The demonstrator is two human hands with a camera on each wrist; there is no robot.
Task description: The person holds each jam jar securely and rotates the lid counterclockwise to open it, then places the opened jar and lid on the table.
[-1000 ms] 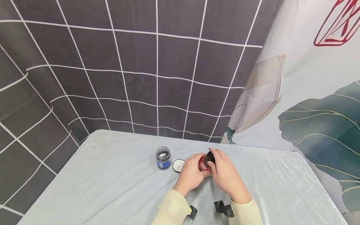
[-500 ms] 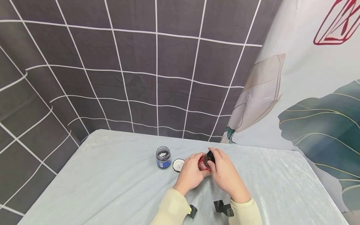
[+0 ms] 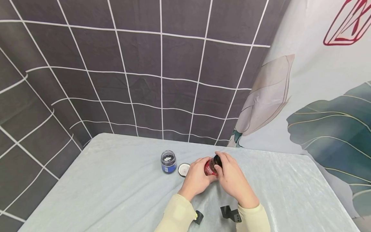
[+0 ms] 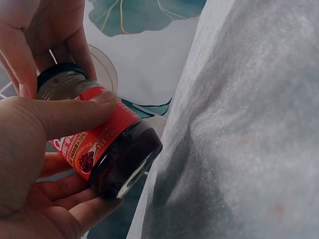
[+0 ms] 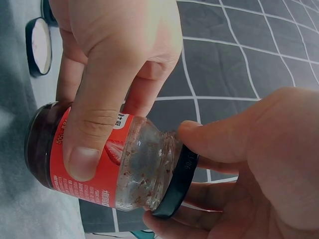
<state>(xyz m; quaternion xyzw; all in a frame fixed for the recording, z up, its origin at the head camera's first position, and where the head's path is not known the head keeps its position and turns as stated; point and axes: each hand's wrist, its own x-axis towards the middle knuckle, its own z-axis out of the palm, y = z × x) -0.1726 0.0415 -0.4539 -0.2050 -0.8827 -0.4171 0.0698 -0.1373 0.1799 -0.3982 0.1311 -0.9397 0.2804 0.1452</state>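
A glass jam jar (image 5: 142,159) with a red strawberry label and dark contents is held tilted over the table. My left hand (image 3: 197,177) grips its body, the thumb lying across the label in both wrist views. My right hand (image 3: 233,178) has its fingers and thumb around the black lid (image 5: 175,184), which sits on the jar's mouth. To the left, an open jar (image 3: 168,162) with a blue label stands upright, a bit of white stuff inside. Between that jar and my left hand lies a loose lid (image 3: 184,169), its white inner side up.
A pale blue-grey cloth covers the table (image 3: 116,180). Behind it hangs a dark grid-patterned curtain (image 3: 145,96), with a leaf-printed white cloth (image 3: 290,129) at the right. Black straps (image 3: 231,215) show near both wrists.
Both hands stay around the red-labelled jar and its lid, with hardly any shift. The open jar and the loose lid have not moved.
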